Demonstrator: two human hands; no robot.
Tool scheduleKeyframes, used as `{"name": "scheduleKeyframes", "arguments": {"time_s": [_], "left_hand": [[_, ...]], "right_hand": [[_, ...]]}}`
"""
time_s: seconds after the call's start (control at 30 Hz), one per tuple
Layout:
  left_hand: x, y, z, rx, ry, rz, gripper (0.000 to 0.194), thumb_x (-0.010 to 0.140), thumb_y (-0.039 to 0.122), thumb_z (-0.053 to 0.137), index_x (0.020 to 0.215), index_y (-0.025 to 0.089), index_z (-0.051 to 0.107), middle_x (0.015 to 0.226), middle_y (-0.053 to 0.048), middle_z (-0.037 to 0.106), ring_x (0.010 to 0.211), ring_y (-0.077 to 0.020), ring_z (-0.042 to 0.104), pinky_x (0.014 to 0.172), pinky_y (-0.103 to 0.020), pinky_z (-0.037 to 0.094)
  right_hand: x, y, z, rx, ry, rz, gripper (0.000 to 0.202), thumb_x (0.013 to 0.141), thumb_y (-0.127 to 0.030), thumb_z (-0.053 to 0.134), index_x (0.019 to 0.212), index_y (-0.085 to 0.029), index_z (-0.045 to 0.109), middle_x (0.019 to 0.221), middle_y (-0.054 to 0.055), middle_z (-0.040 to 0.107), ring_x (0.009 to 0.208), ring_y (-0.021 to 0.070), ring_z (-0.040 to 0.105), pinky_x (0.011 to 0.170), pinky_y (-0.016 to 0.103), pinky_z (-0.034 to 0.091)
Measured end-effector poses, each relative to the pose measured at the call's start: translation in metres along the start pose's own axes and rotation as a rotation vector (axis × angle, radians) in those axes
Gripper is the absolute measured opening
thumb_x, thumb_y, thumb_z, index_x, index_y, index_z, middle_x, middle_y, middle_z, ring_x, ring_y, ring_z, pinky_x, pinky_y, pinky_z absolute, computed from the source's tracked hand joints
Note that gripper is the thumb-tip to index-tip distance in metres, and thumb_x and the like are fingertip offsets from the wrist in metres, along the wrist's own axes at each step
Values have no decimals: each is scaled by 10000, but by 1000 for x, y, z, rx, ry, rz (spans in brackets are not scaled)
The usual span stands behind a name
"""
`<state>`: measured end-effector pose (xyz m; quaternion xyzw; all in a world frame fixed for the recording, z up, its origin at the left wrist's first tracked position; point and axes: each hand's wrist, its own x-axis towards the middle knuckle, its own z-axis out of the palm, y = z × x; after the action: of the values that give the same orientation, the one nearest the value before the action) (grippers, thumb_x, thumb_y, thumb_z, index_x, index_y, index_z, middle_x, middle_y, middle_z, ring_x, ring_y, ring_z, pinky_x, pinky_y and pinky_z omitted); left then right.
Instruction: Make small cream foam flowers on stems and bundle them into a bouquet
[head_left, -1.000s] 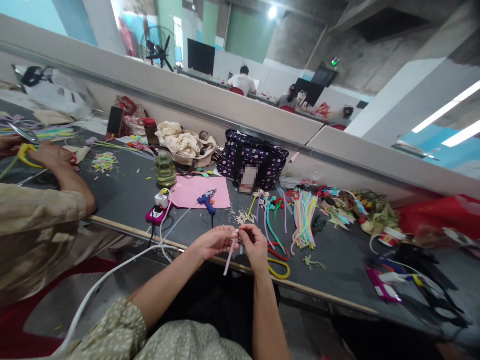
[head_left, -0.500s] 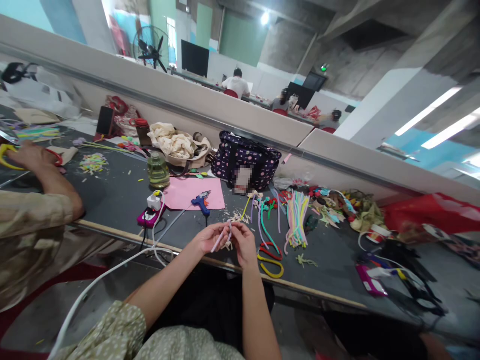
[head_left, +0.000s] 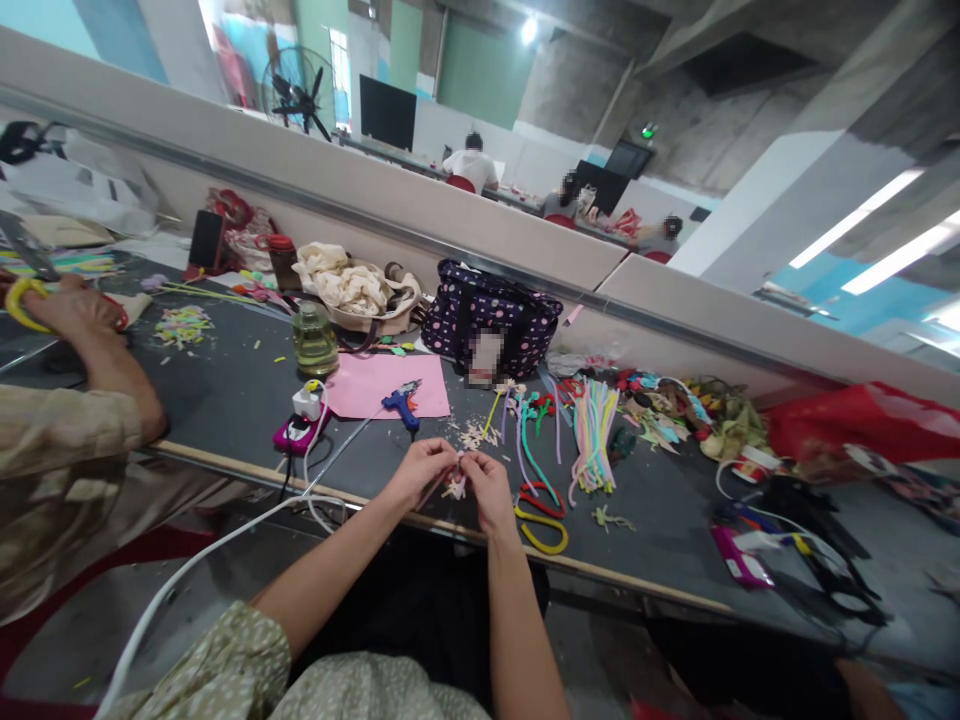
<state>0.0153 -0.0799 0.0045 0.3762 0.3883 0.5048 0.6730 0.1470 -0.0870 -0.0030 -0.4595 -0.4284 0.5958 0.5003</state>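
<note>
Both hands' grip [head_left: 456, 470] on a pale pipe cleaner [head_left: 454, 487]

grey worktable [head_left: 225, 400], low partition [head_left: 450, 225], concrete ceiling [head_left: 592, 60]

Glue gun [head_left: 400, 403] lies on paper [head_left: 375, 385] at frame centre; bag [head_left: 491, 320] behind, pipe cleaners [head_left: 592, 430] right.

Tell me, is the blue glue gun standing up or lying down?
Lying down. The blue glue gun rests on its side on the pink paper.
</note>
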Motion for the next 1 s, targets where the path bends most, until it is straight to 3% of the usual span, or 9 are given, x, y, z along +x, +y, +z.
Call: {"name": "scheduleKeyframes", "arguments": {"time_s": [0.13, 0.23, 0.33, 0.4, 0.47, 0.53, 0.7, 0.87, 1.0], "left_hand": [[-5, 4, -2, 615, 91, 407, 109, 742, 192, 580, 642, 150, 579, 600, 11, 544, 562, -95, 482, 560, -215, 365], [-8, 7, -4, 996, 76, 661, 167, 821, 208, 515, 672, 164, 577, 685, -12, 564, 652, -116, 501, 631, -235, 368], [-10, 4, -3, 1172, 3, 801, 219, 868, 238, 473, 690, 169, 580, 726, -36, 576, 712, -136, 516, 678, -251, 377], [-10, 1, -2, 1149, -4, 792, 237, 880, 254, 462, 698, 170, 589, 739, -42, 582, 730, -140, 524, 696, -256, 387], [-8, -1, -1, 1009, 23, 675, 226, 874, 280, 481, 718, 169, 600, 734, -36, 586, 709, -133, 529, 680, -254, 401], [-5, -1, -1, 763, 11, 450, 211, 846, 327, 529, 735, 162, 600, 680, -18, 574, 632, -121, 526, 614, -244, 413], [0, 8, -5, 102, -223, -182, 309, 744, 422, 654, 711, 119, 600, 613, -15, 579, 477, -97, 510, 465, -230, 435], [-1, 12, -7, -141, -368, -416, 274, 692, 323, 747, 761, 71, 666, 627, -43, 598, 475, -78, 520, 423, -187, 420], [-3, 6, -7, -331, -398, -559, 206, 714, 233, 735, 790, 61, 651, 628, -24, 582, 469, -58, 507, 412, -159, 397]], "right_hand": [[-1, -1, -1, 14, 3, 15, 225, 703, -369, 687, 706, -153, 628, 507, -57, 512, 430, 63, 406, 442, 193, 317], [-3, -2, -1, 43, 10, 11, 238, 703, -379, 696, 704, -148, 637, 523, -50, 523, 451, 65, 422, 468, 197, 331], [-4, 0, 0, 59, 29, -8, 246, 706, -380, 701, 671, -148, 624, 538, -46, 532, 465, 65, 428, 486, 200, 340], [-4, 1, -1, 62, 34, -29, 246, 716, -378, 695, 669, -152, 609, 532, -45, 537, 456, 67, 425, 474, 199, 331], [-3, -1, -4, 40, 6, -46, 245, 741, -389, 674, 700, -161, 593, 514, -45, 542, 426, 73, 420, 446, 203, 316], [-2, -5, -10, -31, -46, -56, 246, 768, -407, 648, 738, -173, 578, 473, -54, 522, 383, 76, 395, 412, 205, 286], [2, -28, -25, -302, -233, -127, 222, 780, -391, 640, 773, -174, 594, 515, -60, 492, 421, 70, 386, 432, 199, 281], [1, -47, -28, -372, -379, -161, 169, 808, -348, 594, 768, -184, 592, 618, -31, 553, 532, 100, 466, 527, 219, 348], [-1, -56, -25, -428, -414, -199, 149, 817, -325, 575, 761, -190, 598, 626, -31, 522, 567, 111, 455, 566, 228, 355]]}}
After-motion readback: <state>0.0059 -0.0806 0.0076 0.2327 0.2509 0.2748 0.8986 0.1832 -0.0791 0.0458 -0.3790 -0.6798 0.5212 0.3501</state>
